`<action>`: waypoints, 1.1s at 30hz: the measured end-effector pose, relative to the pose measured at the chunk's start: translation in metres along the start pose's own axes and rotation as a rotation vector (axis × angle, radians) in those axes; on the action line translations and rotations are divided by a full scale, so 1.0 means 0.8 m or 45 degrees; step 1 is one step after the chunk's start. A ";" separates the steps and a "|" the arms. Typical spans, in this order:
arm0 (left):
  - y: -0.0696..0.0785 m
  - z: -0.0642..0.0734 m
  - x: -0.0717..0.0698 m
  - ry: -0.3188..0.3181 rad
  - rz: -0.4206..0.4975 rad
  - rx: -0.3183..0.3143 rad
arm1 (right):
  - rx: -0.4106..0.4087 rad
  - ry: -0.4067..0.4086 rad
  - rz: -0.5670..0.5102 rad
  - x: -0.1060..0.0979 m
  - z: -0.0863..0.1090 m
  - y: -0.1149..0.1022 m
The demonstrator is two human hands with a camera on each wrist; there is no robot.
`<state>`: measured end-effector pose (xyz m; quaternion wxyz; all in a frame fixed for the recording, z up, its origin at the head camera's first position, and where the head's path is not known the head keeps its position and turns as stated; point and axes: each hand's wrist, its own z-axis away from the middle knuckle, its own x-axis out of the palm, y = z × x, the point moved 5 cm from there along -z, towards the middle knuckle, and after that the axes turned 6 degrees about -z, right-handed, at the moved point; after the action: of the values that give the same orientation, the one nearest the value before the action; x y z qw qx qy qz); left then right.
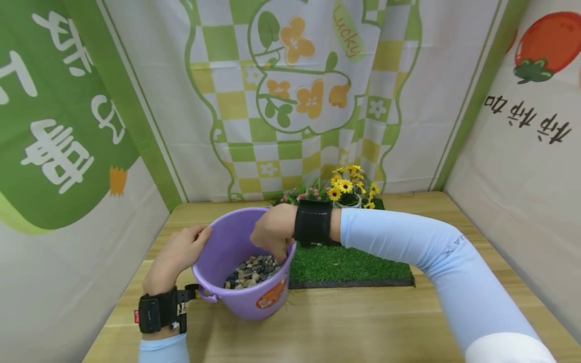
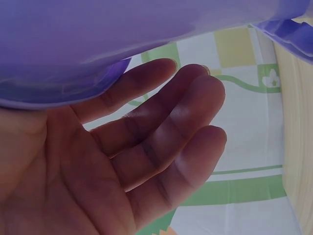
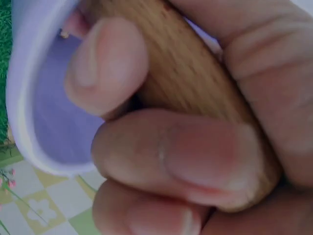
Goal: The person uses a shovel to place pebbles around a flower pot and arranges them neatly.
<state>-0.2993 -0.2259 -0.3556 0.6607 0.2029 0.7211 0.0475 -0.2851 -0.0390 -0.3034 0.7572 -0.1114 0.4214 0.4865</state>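
Observation:
A purple bucket (image 1: 227, 242) stands on the table with grey and tan pebbles (image 1: 254, 269) in its bottom. My left hand (image 1: 179, 254) holds the bucket's near-left rim. In the left wrist view the left fingers (image 2: 166, 117) curve loosely outside the wall, while the thumb is hidden behind the bucket. Reaching over the right rim, my right hand (image 1: 274, 229) is partly inside the bucket above the pebbles. It grips a wooden handle (image 3: 186, 63), seen closely in the right wrist view. Whatever is at the handle's far end is hidden.
Right of the bucket lies a green artificial grass mat (image 1: 349, 269), partly under the right forearm. Yellow flowers (image 1: 345, 186) and small pink flowers (image 1: 310, 192) stand at its back. Printed curtains (image 1: 308, 101) rise behind the wooden table (image 1: 354, 322) and on both sides.

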 end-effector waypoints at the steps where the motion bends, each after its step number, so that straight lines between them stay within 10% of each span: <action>1: 0.000 -0.001 0.000 0.001 -0.001 0.003 | 0.007 -0.011 0.002 0.002 -0.002 0.000; 13: 0.004 -0.003 -0.002 0.019 0.023 0.031 | -0.005 -0.044 0.006 0.026 -0.029 -0.009; 33: 0.004 -0.001 -0.001 -0.001 0.009 0.036 | -0.222 0.458 -0.054 0.037 -0.035 -0.006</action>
<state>-0.2989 -0.2229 -0.3537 0.6580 0.2148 0.7206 0.0397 -0.2912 -0.0384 -0.3444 0.6674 -0.2706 0.5036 0.4772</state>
